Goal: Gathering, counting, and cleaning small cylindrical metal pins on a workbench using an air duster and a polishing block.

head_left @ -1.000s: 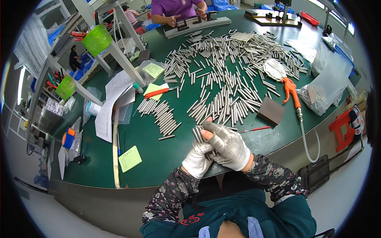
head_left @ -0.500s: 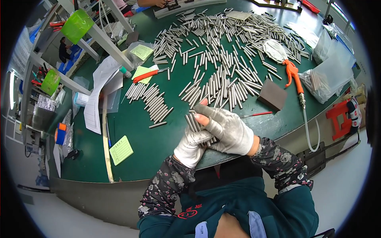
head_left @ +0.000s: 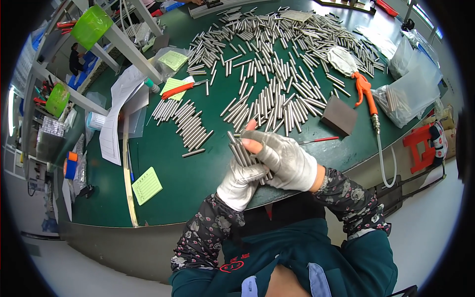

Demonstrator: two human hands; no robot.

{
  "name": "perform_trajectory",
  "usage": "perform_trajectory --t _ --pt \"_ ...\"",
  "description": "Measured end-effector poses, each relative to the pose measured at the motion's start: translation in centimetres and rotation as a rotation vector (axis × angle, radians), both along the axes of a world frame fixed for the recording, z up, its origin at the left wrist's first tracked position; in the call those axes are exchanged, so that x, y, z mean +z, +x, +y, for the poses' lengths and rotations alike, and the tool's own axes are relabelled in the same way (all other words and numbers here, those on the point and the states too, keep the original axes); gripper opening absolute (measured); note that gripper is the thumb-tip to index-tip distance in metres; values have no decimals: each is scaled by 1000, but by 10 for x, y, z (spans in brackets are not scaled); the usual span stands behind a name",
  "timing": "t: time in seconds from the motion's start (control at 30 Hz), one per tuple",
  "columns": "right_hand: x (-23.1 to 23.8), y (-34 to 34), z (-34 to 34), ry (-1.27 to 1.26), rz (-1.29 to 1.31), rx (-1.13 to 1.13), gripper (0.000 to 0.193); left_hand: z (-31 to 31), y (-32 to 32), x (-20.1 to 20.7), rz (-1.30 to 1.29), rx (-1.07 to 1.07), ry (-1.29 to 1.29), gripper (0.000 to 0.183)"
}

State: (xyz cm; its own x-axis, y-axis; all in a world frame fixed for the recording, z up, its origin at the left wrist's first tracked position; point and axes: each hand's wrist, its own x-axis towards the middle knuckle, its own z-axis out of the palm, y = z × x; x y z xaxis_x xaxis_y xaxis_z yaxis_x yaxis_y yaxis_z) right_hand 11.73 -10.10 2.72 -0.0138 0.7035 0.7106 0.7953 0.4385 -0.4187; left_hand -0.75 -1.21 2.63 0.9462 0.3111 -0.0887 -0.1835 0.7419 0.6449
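Observation:
Both my hands wear white gloves with bare fingertips. My left hand (head_left: 242, 180) grips a bundle of metal rods (head_left: 238, 148) from below, the rods sticking up and to the left. My right hand (head_left: 284, 158) lies over the same bundle, fingers wrapped across it. The hands are over the near edge of the green table (head_left: 178, 178). Several loose metal rods (head_left: 277, 64) cover the table's middle and far side. A tidy row of rods (head_left: 185, 123) lies to the left of my hands.
An orange air blow gun (head_left: 365, 91) with hose lies right, beside a dark block (head_left: 339, 116) and a clear bag of rods (head_left: 403, 94). A red pen (head_left: 319, 140) is near my hands. Papers (head_left: 118, 116), a green note (head_left: 146, 185) and a ruler (head_left: 127, 173) lie left.
The view has tilted down and closer. My hands stay together on the rod bundle, and the right hand has shifted its fingers over it.

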Motion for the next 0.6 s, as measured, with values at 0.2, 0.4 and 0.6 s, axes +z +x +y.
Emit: perform_trajectory --t 0.2,0.4,0.6 --pt "13 9 -10 -164 78 125 90 8 -1 -3 64 -38 92 88" --pt "1 6 -9 -89 2 59 88 11 1 -4 63 -26 75 87" --pt "4 0 -8 -84 -42 -13 93 8 4 0 6 -36 29 94"
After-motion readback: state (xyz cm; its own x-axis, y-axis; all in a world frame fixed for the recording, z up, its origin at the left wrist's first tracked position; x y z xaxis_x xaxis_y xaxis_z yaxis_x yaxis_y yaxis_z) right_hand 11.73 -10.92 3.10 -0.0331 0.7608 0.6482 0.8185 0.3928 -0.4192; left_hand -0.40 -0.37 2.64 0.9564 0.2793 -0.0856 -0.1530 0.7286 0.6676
